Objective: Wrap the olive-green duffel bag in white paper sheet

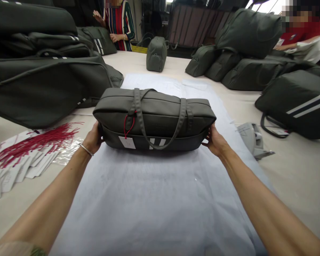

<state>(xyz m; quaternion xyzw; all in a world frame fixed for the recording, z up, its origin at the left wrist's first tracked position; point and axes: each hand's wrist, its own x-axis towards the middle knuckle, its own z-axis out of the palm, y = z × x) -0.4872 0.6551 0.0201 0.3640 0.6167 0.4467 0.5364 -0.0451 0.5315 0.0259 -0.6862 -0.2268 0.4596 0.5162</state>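
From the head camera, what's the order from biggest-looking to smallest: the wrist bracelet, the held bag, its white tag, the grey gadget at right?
1. Held bag
2. Grey gadget
3. White tag
4. Wrist bracelet

Your bag [165, 122] is dark grey-green with two white bars [162, 142] — its tag [127, 143] white, its cord [124, 124] red — and your sheet [149, 195] a plain, pale bluish white.

Lettering on bag [161, 112] illegible, tags [21, 168] unreadable
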